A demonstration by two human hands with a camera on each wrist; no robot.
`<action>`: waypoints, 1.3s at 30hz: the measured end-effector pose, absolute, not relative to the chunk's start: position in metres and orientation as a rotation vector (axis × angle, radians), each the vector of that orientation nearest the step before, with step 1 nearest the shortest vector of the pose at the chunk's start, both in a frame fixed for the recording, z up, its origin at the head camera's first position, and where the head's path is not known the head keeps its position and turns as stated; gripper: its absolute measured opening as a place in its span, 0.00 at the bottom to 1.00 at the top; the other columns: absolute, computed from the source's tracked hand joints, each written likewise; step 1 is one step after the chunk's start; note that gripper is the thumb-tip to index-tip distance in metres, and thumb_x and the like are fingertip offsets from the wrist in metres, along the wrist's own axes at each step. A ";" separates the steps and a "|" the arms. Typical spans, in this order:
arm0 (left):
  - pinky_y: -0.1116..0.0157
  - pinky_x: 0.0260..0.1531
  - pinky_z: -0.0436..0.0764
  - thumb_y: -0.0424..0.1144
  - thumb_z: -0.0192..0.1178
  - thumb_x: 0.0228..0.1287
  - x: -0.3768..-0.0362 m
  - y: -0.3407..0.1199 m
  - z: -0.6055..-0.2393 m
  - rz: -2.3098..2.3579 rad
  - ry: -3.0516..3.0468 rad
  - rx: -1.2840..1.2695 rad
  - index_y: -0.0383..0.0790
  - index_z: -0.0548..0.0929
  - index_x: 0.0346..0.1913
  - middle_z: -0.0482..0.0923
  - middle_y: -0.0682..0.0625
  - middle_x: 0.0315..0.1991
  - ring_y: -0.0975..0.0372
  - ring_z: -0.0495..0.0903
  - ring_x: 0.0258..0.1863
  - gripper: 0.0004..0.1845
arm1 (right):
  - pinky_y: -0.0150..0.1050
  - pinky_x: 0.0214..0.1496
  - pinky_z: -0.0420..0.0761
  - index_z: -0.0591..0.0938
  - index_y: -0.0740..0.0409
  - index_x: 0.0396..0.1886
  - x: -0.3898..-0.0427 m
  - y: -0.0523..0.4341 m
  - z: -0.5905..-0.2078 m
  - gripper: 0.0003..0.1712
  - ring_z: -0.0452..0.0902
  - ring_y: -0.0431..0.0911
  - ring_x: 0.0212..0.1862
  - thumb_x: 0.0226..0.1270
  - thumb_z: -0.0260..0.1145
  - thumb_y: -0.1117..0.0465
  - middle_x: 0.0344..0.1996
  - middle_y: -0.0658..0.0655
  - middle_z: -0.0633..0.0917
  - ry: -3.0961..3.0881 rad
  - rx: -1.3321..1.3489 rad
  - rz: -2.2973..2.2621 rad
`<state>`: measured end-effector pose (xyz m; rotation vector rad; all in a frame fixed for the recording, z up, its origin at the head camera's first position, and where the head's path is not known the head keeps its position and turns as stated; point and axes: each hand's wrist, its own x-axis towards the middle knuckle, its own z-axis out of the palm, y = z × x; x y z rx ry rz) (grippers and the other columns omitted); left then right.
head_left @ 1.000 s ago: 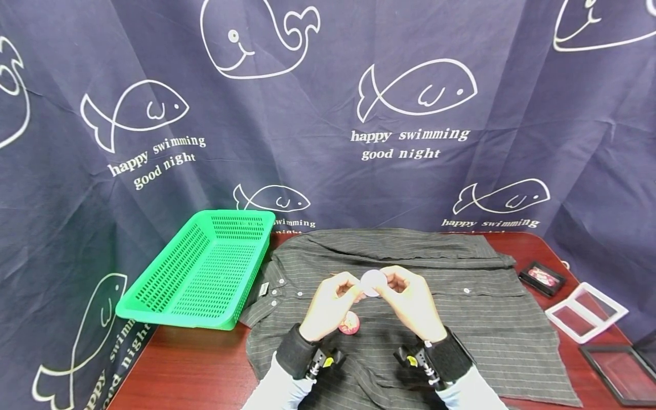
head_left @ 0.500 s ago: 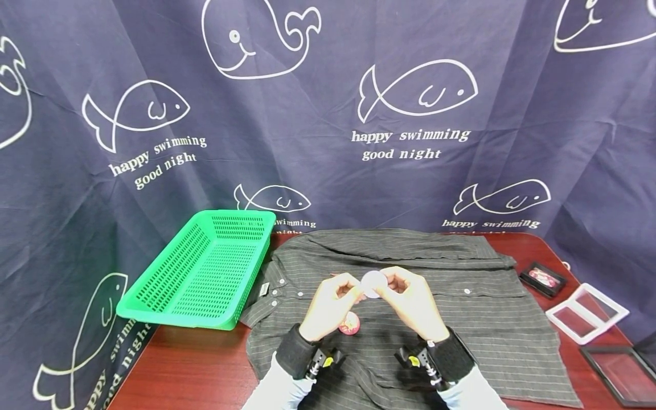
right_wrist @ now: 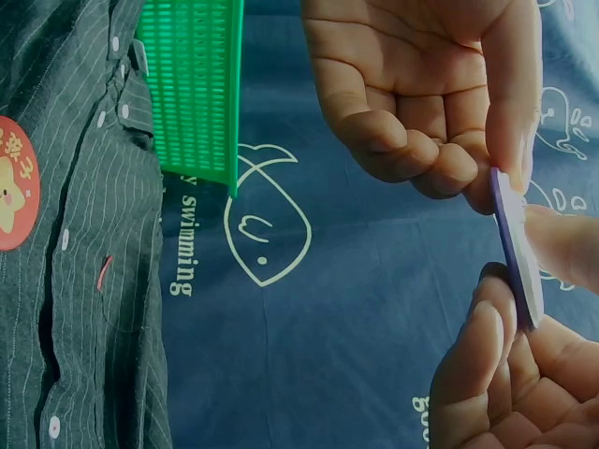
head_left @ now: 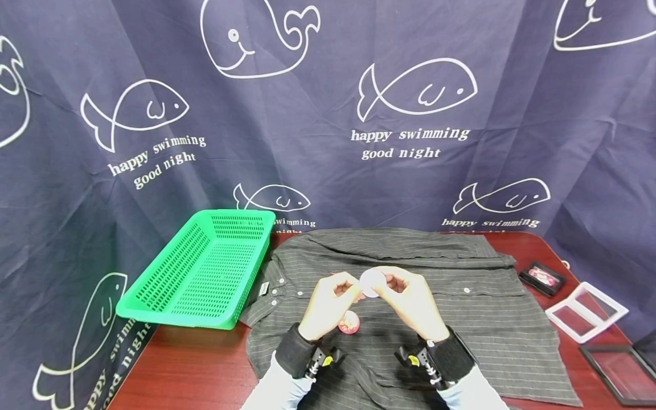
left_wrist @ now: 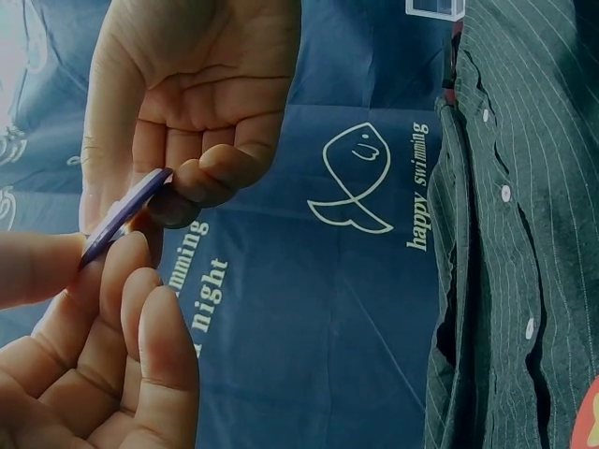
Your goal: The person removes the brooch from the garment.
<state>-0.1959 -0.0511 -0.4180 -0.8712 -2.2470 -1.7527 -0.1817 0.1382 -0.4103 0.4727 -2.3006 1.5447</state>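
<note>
Both hands hold a small pale round disc [head_left: 372, 283] upright above a dark striped shirt [head_left: 471, 319] spread on the table. My left hand [head_left: 338, 296] pinches the disc's left edge and my right hand [head_left: 402, 290] pinches its right edge. In the left wrist view the disc [left_wrist: 122, 217] shows edge-on between the left hand [left_wrist: 131, 355] below and the right hand [left_wrist: 206, 103] above. The right wrist view shows the same disc [right_wrist: 517, 253] between the right hand [right_wrist: 487, 374] and the left hand [right_wrist: 421, 103]. A red round badge [head_left: 349, 323] lies on the shirt under my left hand.
A green perforated basket [head_left: 205, 273] sits at the left, partly over the table edge. At the right lie a small black box [head_left: 541, 277], a white frame [head_left: 586, 312] and a black frame [head_left: 620, 373]. A dark whale-print curtain [head_left: 328, 114] hangs behind the red-brown table [head_left: 195, 370].
</note>
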 end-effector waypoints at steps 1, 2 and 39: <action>0.72 0.32 0.80 0.34 0.60 0.68 -0.196 -0.051 -0.418 -1.754 -2.246 -0.867 0.31 0.84 0.35 0.84 0.39 0.26 0.64 0.82 0.26 0.08 | 0.30 0.32 0.78 0.86 0.58 0.42 -0.182 0.138 -0.410 0.09 0.79 0.33 0.28 0.63 0.70 0.63 0.26 0.52 0.87 -2.297 0.476 1.547; 0.72 0.32 0.80 0.34 0.61 0.67 -0.196 -0.051 -0.418 -1.753 -2.250 -0.858 0.31 0.84 0.35 0.84 0.39 0.26 0.64 0.82 0.26 0.08 | 0.30 0.32 0.78 0.86 0.58 0.43 -0.182 0.139 -0.410 0.09 0.79 0.34 0.28 0.62 0.70 0.63 0.27 0.52 0.87 -2.292 0.478 1.550; 0.71 0.33 0.82 0.30 0.59 0.67 -0.195 -0.052 -0.409 -1.944 -2.220 -0.551 0.28 0.83 0.33 0.84 0.32 0.29 0.70 0.81 0.25 0.07 | 0.26 0.61 0.69 0.85 0.58 0.47 -0.190 0.156 -0.401 0.18 0.81 0.49 0.48 0.55 0.75 0.61 0.44 0.55 0.85 -2.075 0.871 0.818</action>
